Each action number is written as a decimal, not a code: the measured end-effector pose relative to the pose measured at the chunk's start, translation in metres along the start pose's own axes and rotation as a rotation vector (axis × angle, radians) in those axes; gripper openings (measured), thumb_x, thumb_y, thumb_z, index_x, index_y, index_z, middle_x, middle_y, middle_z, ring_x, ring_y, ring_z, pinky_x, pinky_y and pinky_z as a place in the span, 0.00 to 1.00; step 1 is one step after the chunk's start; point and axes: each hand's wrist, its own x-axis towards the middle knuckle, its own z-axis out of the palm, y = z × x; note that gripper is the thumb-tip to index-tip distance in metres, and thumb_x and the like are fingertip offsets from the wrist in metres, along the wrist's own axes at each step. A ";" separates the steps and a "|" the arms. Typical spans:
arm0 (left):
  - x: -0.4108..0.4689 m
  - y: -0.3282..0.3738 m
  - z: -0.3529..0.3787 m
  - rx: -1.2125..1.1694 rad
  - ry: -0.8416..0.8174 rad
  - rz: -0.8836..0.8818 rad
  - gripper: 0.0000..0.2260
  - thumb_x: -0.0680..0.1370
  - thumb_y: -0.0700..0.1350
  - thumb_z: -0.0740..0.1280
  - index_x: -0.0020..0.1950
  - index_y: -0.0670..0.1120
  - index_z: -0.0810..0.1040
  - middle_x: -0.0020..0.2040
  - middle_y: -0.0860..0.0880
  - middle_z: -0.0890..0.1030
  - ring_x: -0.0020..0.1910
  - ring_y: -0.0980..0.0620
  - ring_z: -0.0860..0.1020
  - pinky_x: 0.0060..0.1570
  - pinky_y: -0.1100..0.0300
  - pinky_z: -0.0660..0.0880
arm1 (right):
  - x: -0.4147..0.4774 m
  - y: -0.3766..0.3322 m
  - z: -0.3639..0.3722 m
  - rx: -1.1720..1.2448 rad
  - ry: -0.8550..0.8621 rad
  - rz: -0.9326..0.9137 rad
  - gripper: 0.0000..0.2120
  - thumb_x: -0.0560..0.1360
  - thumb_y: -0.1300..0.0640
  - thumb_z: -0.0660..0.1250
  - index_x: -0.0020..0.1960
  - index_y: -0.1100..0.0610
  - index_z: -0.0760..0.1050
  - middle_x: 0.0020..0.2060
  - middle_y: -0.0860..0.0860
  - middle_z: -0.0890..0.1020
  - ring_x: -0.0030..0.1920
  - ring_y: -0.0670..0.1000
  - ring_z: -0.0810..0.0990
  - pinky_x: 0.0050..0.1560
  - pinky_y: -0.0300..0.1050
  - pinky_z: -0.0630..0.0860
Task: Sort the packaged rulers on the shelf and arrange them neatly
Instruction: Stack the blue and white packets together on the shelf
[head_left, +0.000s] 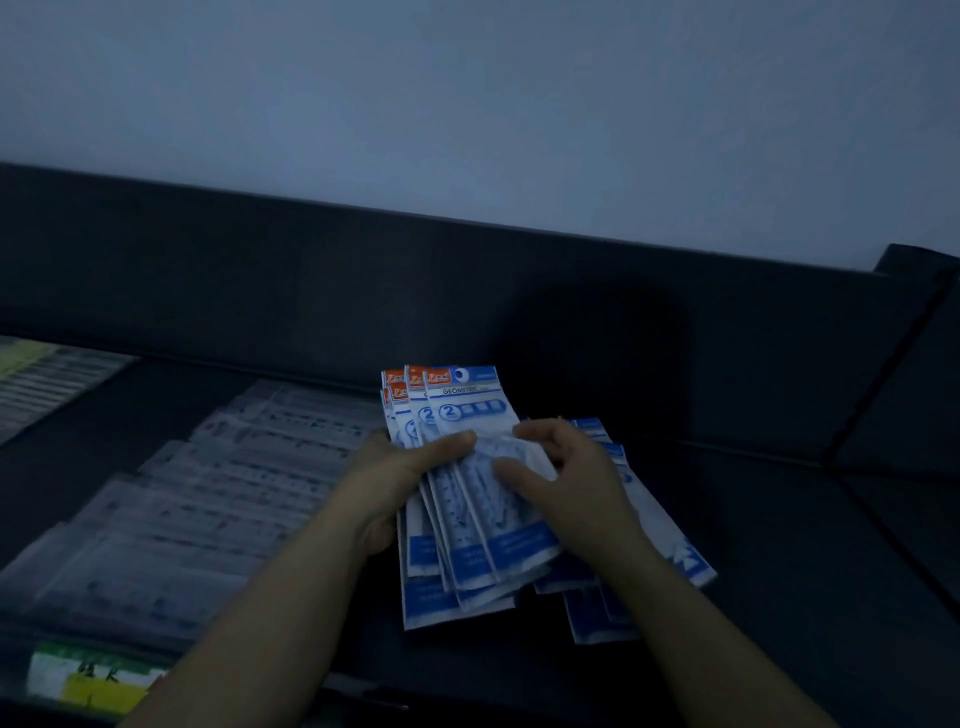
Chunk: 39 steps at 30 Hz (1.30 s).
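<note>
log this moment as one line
left hand: grips fanned ruler packs | right hand: pinches their right edge | loose packs: on shelf under right hand

1. A pale, bare wall (467, 104) fills the upper half, in dim bluish light.
2. Below it is a dark shelf (779, 545), with a raised back panel (260, 270) along the wall.
3. A dark divider (893, 374) crosses the shelf at right.
4. A green-and-yellow label (93, 680) sits on the front edge, lower left.
</note>
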 end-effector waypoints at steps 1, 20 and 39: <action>0.000 0.000 0.000 -0.002 0.018 0.010 0.21 0.63 0.38 0.76 0.54 0.38 0.80 0.46 0.39 0.85 0.44 0.40 0.84 0.44 0.47 0.82 | 0.000 0.001 -0.001 -0.038 -0.011 -0.012 0.13 0.72 0.49 0.71 0.55 0.46 0.74 0.49 0.41 0.80 0.46 0.39 0.80 0.39 0.32 0.76; 0.011 0.010 -0.015 -0.111 0.336 0.163 0.14 0.71 0.36 0.73 0.56 0.40 0.77 0.49 0.41 0.83 0.43 0.43 0.83 0.40 0.51 0.80 | 0.017 0.012 -0.016 -0.879 -0.343 0.082 0.39 0.67 0.33 0.65 0.74 0.39 0.56 0.77 0.50 0.47 0.77 0.57 0.43 0.72 0.67 0.43; 0.018 0.010 -0.019 -0.147 0.360 0.150 0.08 0.71 0.37 0.73 0.47 0.44 0.78 0.47 0.43 0.83 0.42 0.44 0.82 0.36 0.52 0.80 | 0.001 0.015 -0.032 -1.001 -0.467 -0.004 0.35 0.69 0.31 0.62 0.73 0.36 0.56 0.78 0.50 0.49 0.77 0.52 0.45 0.74 0.61 0.38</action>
